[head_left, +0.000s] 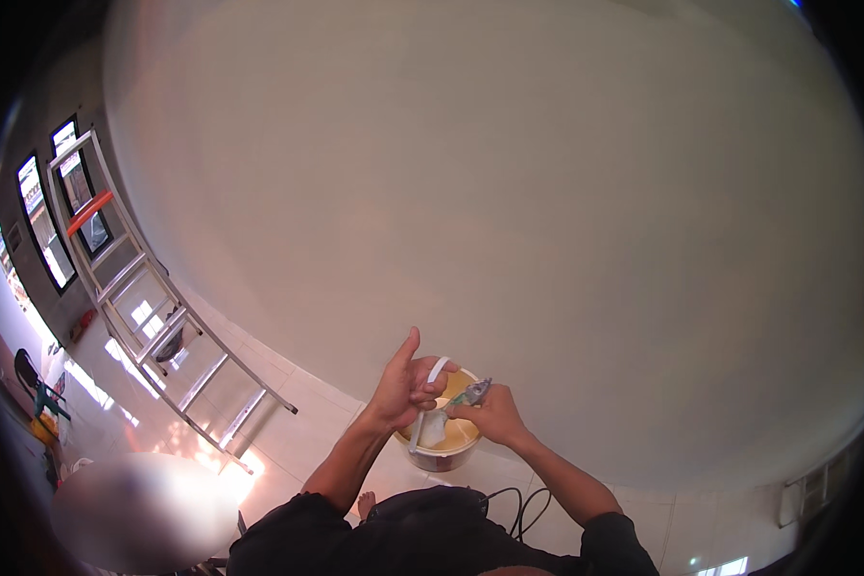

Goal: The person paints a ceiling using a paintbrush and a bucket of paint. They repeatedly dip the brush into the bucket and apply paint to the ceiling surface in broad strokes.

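Your black shirt (432, 533) fills the lower edge, nearest the camera, and your bare forearms reach up from its sleeves. Your right grip (488, 411) is closed around a grey and green piece (476, 391), which sticks out above the fingers, over the right side of a bucket (439, 463); it is too small to name surely. Your left grip (415, 386) has its thumb raised well away from loosely curled fingers, and a white band (438, 370) crosses the index finger; you cannot tell from this view whether the fingers clasp it. Below both hands, the bucket shows a yellow inside, with a pale lump (433, 428) near its left side. It stands on the tiled floor (302, 394), close to the broad, plain wall (509, 221). Your bare foot (366, 503) shows left of the shirt, and a dark cable (520, 518) loops out on the right. Farther left, you have a metal ladder (160, 334) with an orange band (90, 213), and behind it, narrow windows (46, 223)
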Demonstrator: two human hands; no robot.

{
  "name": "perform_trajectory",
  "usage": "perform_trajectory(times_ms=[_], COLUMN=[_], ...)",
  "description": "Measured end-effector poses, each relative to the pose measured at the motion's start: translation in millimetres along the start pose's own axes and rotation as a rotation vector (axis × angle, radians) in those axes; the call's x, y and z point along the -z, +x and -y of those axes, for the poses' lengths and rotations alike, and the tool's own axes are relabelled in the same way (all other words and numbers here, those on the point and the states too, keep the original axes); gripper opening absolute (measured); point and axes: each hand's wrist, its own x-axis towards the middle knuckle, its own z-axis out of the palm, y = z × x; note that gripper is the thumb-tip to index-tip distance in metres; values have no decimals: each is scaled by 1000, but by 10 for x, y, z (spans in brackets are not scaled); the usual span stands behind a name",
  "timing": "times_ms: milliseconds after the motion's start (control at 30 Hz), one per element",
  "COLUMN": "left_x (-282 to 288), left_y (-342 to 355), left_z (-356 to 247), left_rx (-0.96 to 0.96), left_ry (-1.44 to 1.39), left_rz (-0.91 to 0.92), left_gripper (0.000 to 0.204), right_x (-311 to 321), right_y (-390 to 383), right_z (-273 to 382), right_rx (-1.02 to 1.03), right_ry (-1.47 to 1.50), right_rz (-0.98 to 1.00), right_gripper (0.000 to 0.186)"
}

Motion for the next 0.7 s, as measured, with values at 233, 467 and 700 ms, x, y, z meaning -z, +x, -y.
perform_trajectory(times_ms=[233,467,700], left_x=[296,575,777], left_y=[-14,-44,-59], left_z=[-196,-422,-844], left_rx=[63,173,133], left_ry=[-65,-92,15], left_rz=[94,214,220], left_gripper=[88,82,87], right_x=[-297,-592,-800], right_y=[230,398,591], right_z=[-58,106,368], right_rx=[468,525,359], right_ry=[-531,-761,-636], right_rz=[-397,-483,-636], right_gripper=[18,31,22])
